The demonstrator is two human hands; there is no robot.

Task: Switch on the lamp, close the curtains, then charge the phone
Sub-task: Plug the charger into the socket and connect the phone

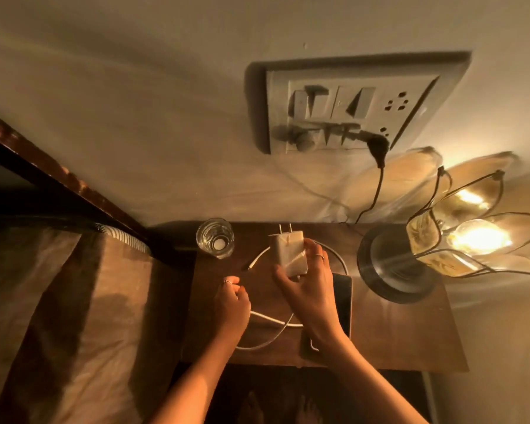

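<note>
The right hand (306,286) grips a white charger adapter (289,254) above the wooden table (410,332), thumb on its left side and fingers wrapped over the right edge, with the two metal prongs pointing up toward the wall. The left hand (231,304) sits lower and to the left, fingers curled around the white charging cable (268,319), which runs out from under the hand, loops across the table and arcs back up behind the adapter. The loose connector end (249,267) of that cable lies on the table between the two hands, just below a glass of water (215,238). The phone (343,304), a dark slab, lies flat on the table directly beneath the right hand and wrist, largely covered by them. To the right stands the lamp (395,264), lit, its round metal base near the phone and its petal-shaped glass shades glowing. On the wall above is a switchboard (352,108) with switches and sockets; a black plug (378,145) sits in its lower socket, its cord dropping toward the lamp. A bed (58,301) with a brown cover lies to the left of the table.
</note>
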